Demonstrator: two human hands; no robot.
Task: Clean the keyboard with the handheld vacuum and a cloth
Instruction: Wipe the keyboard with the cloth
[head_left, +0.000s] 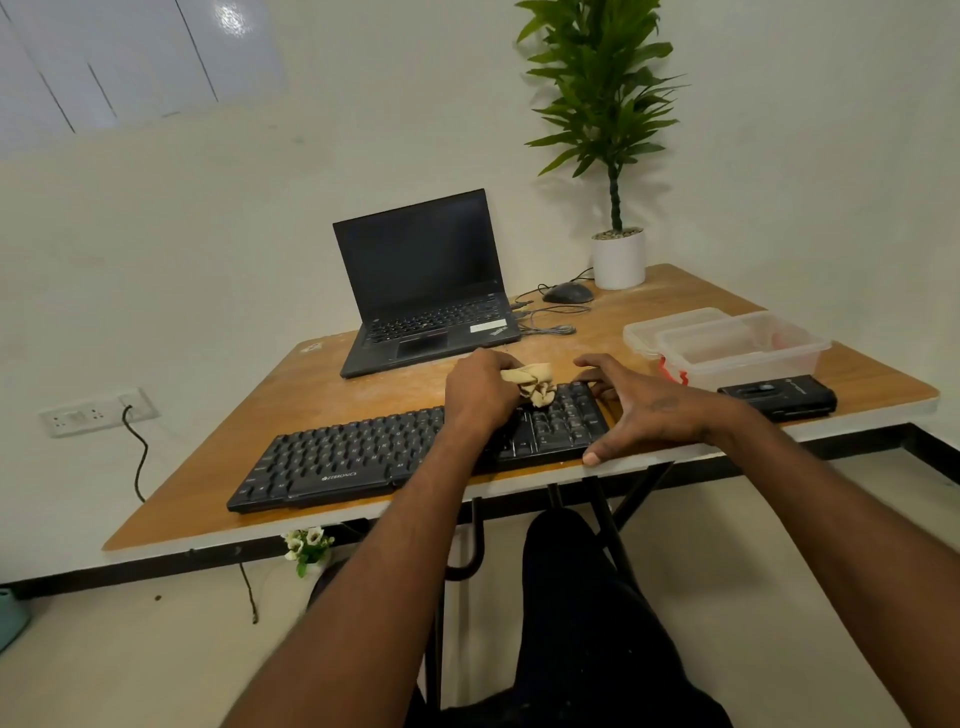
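A black keyboard (363, 457) lies along the near edge of the wooden table (322, 389). My left hand (480, 392) grips a crumpled beige cloth (537, 387) and holds it down on the keys at the keyboard's right part. My right hand (631, 402) clasps the keyboard's right end, fingers over the far corner and thumb at the near edge. A black handheld vacuum (779, 397) lies flat on the table to the right of my right hand.
An open black laptop (421, 283) stands behind the keyboard. A mouse (568, 293) with cables and a potted plant (618, 257) sit at the back right. A clear plastic box (727, 345) stands behind the vacuum. A wall socket (96, 413) with a cord is at left.
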